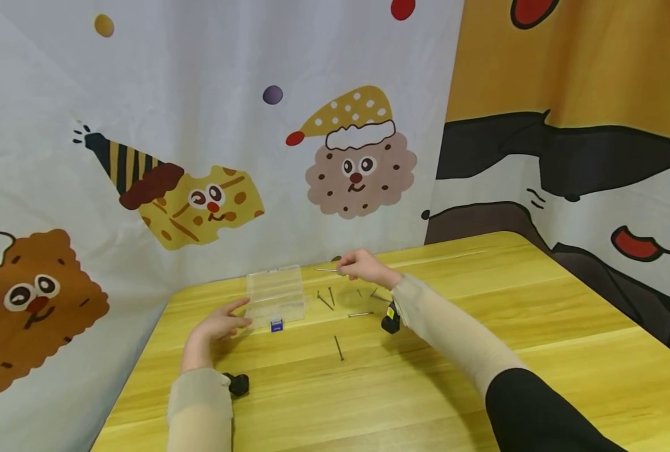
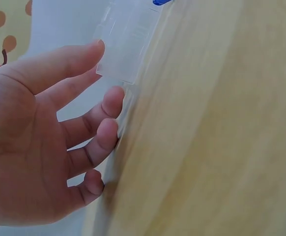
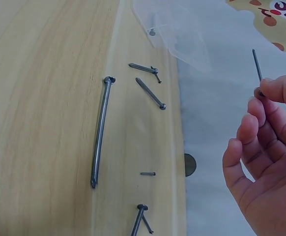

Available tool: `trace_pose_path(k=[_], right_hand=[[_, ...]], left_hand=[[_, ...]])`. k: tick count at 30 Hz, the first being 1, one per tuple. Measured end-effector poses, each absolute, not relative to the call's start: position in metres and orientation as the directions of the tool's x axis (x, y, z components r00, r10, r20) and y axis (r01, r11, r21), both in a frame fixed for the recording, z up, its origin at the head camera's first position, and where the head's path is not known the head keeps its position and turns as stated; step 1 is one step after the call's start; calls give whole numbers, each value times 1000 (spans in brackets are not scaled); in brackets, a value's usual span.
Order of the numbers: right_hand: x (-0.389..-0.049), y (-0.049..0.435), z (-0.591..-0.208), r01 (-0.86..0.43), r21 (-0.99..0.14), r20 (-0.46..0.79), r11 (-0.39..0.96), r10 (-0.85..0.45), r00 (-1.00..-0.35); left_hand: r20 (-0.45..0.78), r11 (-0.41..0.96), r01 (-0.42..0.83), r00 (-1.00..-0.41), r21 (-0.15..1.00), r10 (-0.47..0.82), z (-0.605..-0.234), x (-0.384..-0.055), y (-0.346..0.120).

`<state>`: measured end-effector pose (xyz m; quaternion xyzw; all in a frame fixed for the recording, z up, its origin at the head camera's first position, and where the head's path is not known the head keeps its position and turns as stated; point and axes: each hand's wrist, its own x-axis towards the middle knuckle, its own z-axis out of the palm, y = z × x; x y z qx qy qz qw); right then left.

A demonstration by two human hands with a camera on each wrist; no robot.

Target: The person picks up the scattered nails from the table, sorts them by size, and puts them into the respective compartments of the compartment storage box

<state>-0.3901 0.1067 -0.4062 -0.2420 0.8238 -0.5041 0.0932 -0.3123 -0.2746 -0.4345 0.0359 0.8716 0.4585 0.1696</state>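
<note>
My right hand (image 1: 363,267) is raised over the far part of the table and pinches a nail (image 3: 257,65) near its head between thumb and finger. The nail's point sticks up and away from the fingers in the right wrist view. My left hand (image 1: 219,325) is at the left edge of a clear plastic box (image 1: 275,307), fingers loosely bent and spread. In the left wrist view, its thumb tip overlaps the box's corner. The box's lid stands raised at the back, and a blue label (image 1: 276,326) marks its front.
Several loose nails lie right of the box, among them a long nail (image 3: 100,132), a shorter nail (image 3: 151,93) and a tiny nail (image 3: 148,173). Another nail (image 1: 339,348) lies nearer the front. Behind the wooden table (image 1: 312,402) hangs a printed curtain (image 1: 199,94).
</note>
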Motion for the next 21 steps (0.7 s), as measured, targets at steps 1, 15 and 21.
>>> trace_pose_path(k=[1, 15, 21], right_hand=[[-390, 106, -406, -302, -877, 89, 373, -492, -866], [-391, 94, -412, -292, -871, 66, 395, -495, -866], [-395, 85, -420, -297, -867, 64, 400, -502, -863]], left_hand=[[-259, 573, -89, -940, 815, 222, -435, -312, -275], [-256, 560, -85, -938, 824, 234, -438, -315, -277], [-248, 570, -71, -939, 818, 239, -439, -313, -278]])
